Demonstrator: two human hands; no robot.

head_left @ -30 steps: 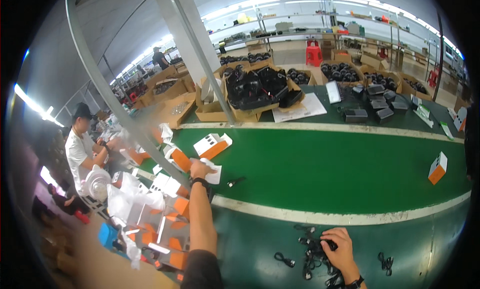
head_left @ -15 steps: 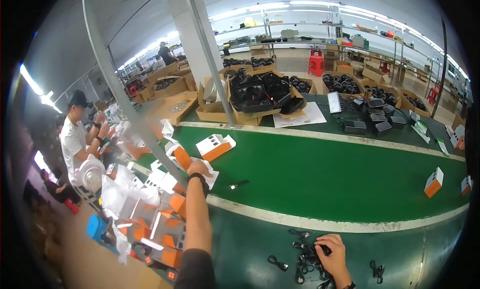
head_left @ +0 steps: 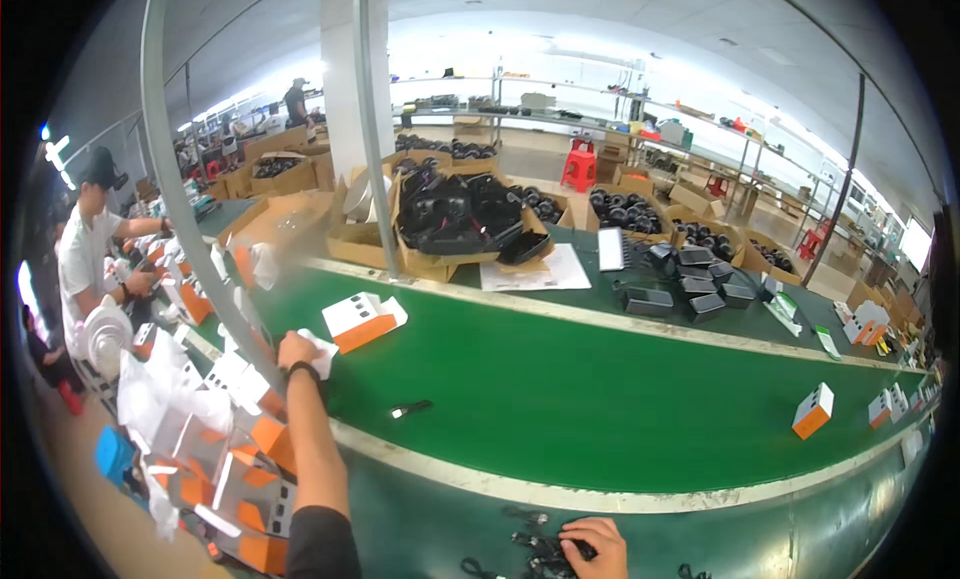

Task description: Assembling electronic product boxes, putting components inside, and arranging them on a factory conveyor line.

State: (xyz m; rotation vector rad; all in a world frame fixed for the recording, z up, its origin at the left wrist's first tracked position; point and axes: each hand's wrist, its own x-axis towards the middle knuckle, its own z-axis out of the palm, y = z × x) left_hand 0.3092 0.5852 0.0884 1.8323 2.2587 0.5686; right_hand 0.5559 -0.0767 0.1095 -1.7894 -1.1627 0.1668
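My left hand (head_left: pixel 298 350), arm stretched out over the near side of the green conveyor belt (head_left: pixel 560 399), has its fingers closed on a white and orange box, whose white flap (head_left: pixel 323 356) sticks out to the right. A metal post hides part of that box. Just beyond lies another white and orange box (head_left: pixel 362 324) with its end flap open. A short black cable (head_left: pixel 410 409) rests on the belt. At the lower edge my right hand (head_left: pixel 598 549) curls its fingers round a black cable in a pile of coiled black cables (head_left: pixel 540 551) on the dark green table.
To the left are open boxes (head_left: pixel 265 479), white plastic bags (head_left: pixel 165 379) and a co-worker (head_left: pixel 95 229) in white. The metal post (head_left: pixel 200 179) rises beside my left arm. Across the belt sit cartons of black parts (head_left: pixel 460 214) and black devices (head_left: pixel 648 300). A closed box (head_left: pixel 813 411) stands at right.
The whole view has swung right, so things appear farther left and lower. My left hand has drawn slightly left with the box. My right hand stays at the cable pile.
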